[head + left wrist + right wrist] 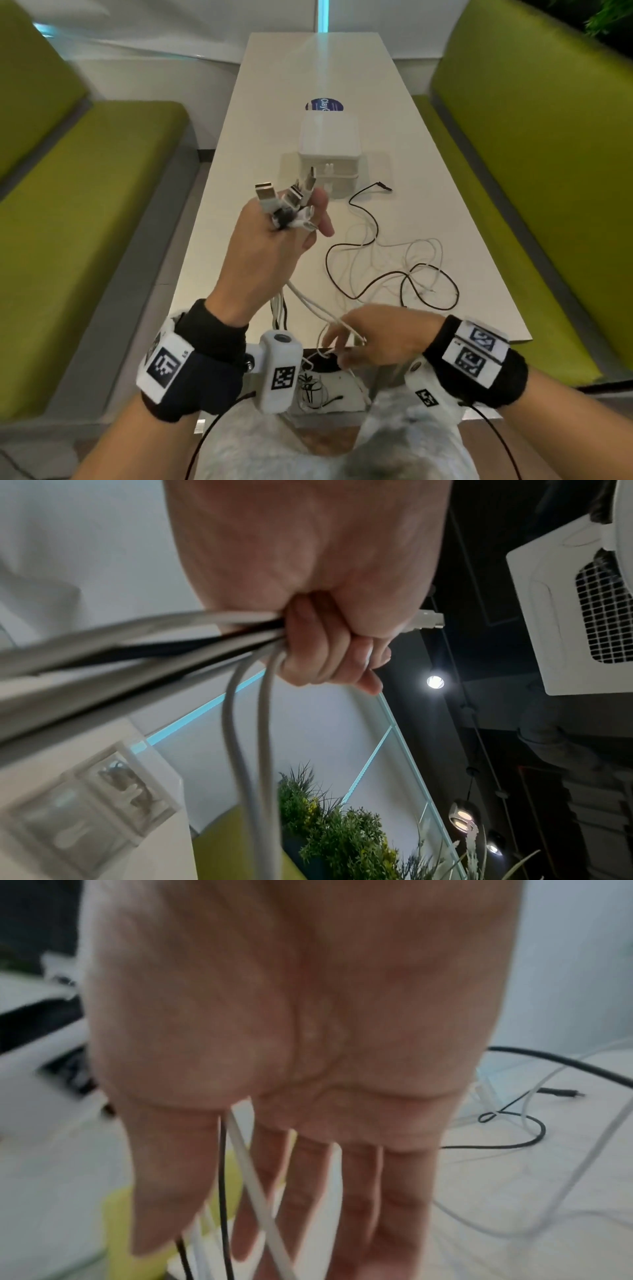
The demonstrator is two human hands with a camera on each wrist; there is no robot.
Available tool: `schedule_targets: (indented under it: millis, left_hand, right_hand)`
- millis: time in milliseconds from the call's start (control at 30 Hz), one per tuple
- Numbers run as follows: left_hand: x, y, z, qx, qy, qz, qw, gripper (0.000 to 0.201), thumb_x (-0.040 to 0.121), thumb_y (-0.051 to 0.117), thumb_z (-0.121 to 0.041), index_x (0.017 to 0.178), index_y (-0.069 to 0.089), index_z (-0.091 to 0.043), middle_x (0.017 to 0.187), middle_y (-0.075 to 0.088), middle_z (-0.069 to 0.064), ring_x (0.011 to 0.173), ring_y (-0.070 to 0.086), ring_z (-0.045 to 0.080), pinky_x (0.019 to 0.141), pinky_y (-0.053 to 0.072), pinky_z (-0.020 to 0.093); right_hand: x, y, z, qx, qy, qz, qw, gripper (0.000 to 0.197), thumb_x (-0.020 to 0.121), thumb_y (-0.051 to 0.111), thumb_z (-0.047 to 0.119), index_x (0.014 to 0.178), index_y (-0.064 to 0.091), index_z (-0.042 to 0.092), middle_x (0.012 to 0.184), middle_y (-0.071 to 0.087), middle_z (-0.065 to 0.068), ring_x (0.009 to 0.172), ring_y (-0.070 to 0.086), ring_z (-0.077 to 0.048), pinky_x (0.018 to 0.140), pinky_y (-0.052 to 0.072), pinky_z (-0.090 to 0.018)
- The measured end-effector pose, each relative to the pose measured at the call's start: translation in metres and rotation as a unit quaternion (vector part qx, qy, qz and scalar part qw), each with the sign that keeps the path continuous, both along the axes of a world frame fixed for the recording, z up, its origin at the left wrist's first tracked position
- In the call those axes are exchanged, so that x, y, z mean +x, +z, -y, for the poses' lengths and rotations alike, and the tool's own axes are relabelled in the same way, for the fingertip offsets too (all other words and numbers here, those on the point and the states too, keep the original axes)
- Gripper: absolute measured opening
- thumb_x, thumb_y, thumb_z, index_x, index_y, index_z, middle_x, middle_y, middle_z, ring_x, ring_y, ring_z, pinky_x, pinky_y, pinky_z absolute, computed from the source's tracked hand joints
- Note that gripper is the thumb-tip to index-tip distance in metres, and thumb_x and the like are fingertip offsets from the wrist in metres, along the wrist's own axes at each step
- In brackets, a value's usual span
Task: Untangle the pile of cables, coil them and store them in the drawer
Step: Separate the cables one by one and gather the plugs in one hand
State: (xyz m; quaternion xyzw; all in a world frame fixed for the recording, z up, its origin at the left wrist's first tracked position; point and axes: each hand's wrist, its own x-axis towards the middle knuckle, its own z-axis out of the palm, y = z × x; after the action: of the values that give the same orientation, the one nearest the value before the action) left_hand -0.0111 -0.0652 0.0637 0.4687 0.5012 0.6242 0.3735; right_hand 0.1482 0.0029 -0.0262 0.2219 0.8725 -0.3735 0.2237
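Several cable plugs (287,200) stick up out of the left hand (270,253), fanned toward twelve and one o'clock, with the fist closed tight round the bundle of cables (143,639); below the fist the white and black leads hang down toward six o'clock over the near edge of the table (445,164). The right hand (373,337), at five o'clock from the left, has its fingers (356,1199) straight and spread, with a white and a black lead threaded between them. Loose loops (394,270) sprawl on the table at three o'clock. The white drawer box (329,152) stands at twelve o'clock; whether it is open cannot be made out. The right wrist view is blurred.
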Motion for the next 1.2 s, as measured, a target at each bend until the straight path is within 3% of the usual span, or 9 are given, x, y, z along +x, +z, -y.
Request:
schedule_targets:
  millis: [167,300,400,533,633,933,1033,1133,1200]
  left_hand:
    - [0.002,-0.003,0.010,-0.026,-0.019,0.018,0.999,0.036,0.089,0.054,-0.010,0.062,0.070,-0.029,0.065,0.064,-0.006,0.047,0.050,0.002,0.043,0.032,0.008]
    - [-0.001,0.002,0.014,-0.027,-0.028,0.033,0.999,0.042,0.094,0.052,-0.010,0.063,0.071,-0.032,0.061,0.063,-0.006,0.045,0.041,0.000,0.041,0.030,0.008]
    - [0.004,0.003,0.015,-0.023,-0.025,0.029,0.999,0.031,0.087,0.054,-0.022,0.063,0.069,-0.035,0.059,0.061,-0.005,0.044,0.035,0.003,0.041,0.028,0.011]
    - [0.022,0.005,0.011,-0.018,-0.048,0.035,0.998,0.035,0.093,0.056,-0.017,0.061,0.066,-0.028,0.063,0.055,0.012,0.042,0.037,0.003,0.039,0.027,0.011]
    - [0.026,0.005,0.009,-0.014,-0.066,0.038,0.997,0.040,0.096,0.051,-0.001,0.068,0.064,-0.026,0.063,0.059,0.006,0.042,0.043,0.001,0.040,0.029,0.008]
    - [0.023,0.020,0.008,0.049,-0.074,0.046,0.995,0.030,0.100,0.045,-0.011,0.072,0.057,-0.014,0.052,0.057,-0.012,0.040,0.033,-0.002,0.037,0.025,0.011]
    - [0.015,0.042,0.007,0.086,-0.063,0.026,0.994,0.032,0.102,0.038,-0.008,0.074,0.051,-0.011,0.048,0.054,-0.014,0.038,0.033,-0.003,0.037,0.024,0.011]
    - [0.006,0.063,0.007,0.131,-0.047,0.002,0.990,0.037,0.104,0.034,-0.008,0.071,0.051,-0.010,0.044,0.048,-0.016,0.035,0.032,-0.002,0.036,0.025,0.013]
    - [0.004,0.072,0.001,0.141,-0.047,-0.022,0.989,0.038,0.103,0.035,-0.011,0.069,0.051,-0.010,0.045,0.047,-0.016,0.035,0.032,-0.001,0.036,0.024,0.014]
  right_hand:
    - [-0.011,0.026,0.015,0.034,-0.057,-0.123,0.990,0.037,0.086,0.059,0.059,0.089,0.068,0.024,0.082,0.070,0.010,0.074,0.064,-0.008,0.070,0.051,-0.030]
    - [-0.008,0.030,0.019,0.076,0.050,0.064,0.994,0.052,0.084,0.061,0.060,0.123,0.061,0.026,0.113,0.069,0.007,0.094,0.063,-0.010,0.088,0.052,-0.035]
    - [-0.008,0.050,0.008,0.097,-0.053,-0.072,0.991,0.071,0.075,0.066,0.066,0.136,0.045,0.035,0.120,0.060,0.016,0.099,0.060,-0.003,0.086,0.049,-0.026]
    - [-0.034,0.038,0.028,0.004,-0.079,-0.204,0.976,0.022,0.087,0.069,0.038,0.101,0.063,0.022,0.095,0.070,0.005,0.085,0.066,-0.009,0.079,0.055,-0.033]
    - [-0.043,0.017,0.039,-0.053,-0.102,-0.206,0.972,0.017,0.092,0.063,0.032,0.096,0.067,0.016,0.090,0.071,-0.007,0.083,0.067,-0.023,0.081,0.054,-0.046]
    - [-0.036,-0.018,0.056,-0.081,-0.054,-0.037,0.995,0.027,0.093,0.059,0.011,0.070,0.055,0.023,0.075,0.056,0.006,0.079,0.050,-0.015,0.081,0.047,-0.022]
    - [-0.026,-0.059,0.067,-0.133,-0.050,0.033,0.989,0.008,0.087,0.065,0.027,0.092,0.066,0.033,0.099,0.065,0.000,0.095,0.058,-0.017,0.095,0.050,-0.040]
    - [-0.021,-0.079,0.070,-0.129,-0.003,0.100,0.987,0.022,0.078,0.071,0.049,0.087,0.052,0.042,0.094,0.055,0.012,0.091,0.056,-0.014,0.077,0.047,-0.029]
    - [-0.021,-0.081,0.064,-0.094,0.005,0.112,0.989,0.043,0.077,0.072,0.054,0.108,0.050,0.034,0.108,0.057,0.011,0.101,0.054,-0.014,0.084,0.045,-0.027]
